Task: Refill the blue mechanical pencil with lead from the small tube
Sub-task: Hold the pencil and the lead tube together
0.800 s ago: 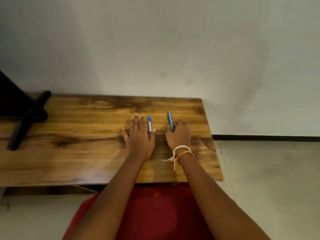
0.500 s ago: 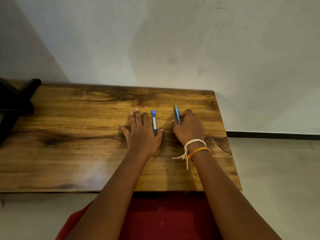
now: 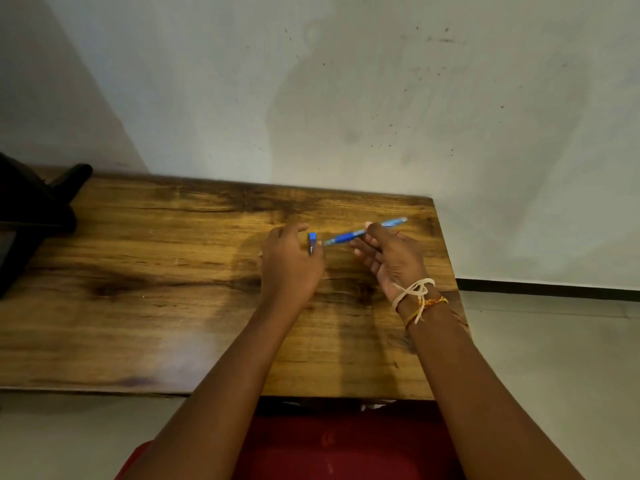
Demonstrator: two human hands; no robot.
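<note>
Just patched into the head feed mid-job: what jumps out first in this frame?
The blue mechanical pencil, held off the wooden table in the right hand, slanting up to the right. Just left of its tip, the left hand pinches the small blue lead tube. A black object sits at the table's far-left edge.

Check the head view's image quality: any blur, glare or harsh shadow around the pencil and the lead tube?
Head view: blue pencil slightly motion-smeared in the right hand; lead tube at the left hand is small and soft; pale sheen on the near table; soft shadow on the wall.
</note>
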